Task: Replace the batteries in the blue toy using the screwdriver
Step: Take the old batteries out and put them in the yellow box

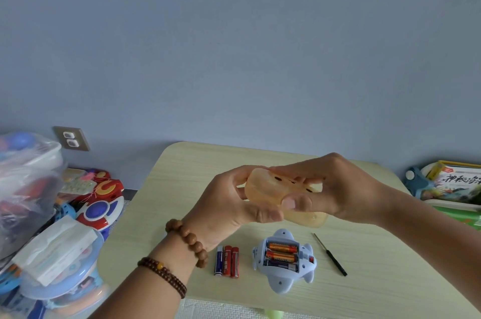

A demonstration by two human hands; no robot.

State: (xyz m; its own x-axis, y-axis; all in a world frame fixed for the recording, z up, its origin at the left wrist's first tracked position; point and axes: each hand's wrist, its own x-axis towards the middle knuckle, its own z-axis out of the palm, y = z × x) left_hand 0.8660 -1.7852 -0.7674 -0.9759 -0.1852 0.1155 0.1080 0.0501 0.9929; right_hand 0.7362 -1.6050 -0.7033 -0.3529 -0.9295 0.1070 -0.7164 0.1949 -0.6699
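Observation:
The blue toy (285, 264) lies upside down on the table (377, 253), its battery bay uncovered with three batteries inside. Three loose batteries (227, 261), one blue and two red, lie side by side left of it. A thin black-handled screwdriver (330, 254) lies to its right. Above the table both hands hold a translucent orange case (265, 189) with small dark dots on its lid. My left hand (231, 204) grips its left side and my right hand (335, 188) pinches its right side, thumb on the front edge.
A pile of toys and a plastic bag (28, 188) crowd the floor at the left, with a tissue pack (57, 248) on a blue toy. Boxes and a book (455, 183) sit at the right. A wall socket (70, 138) is at the left.

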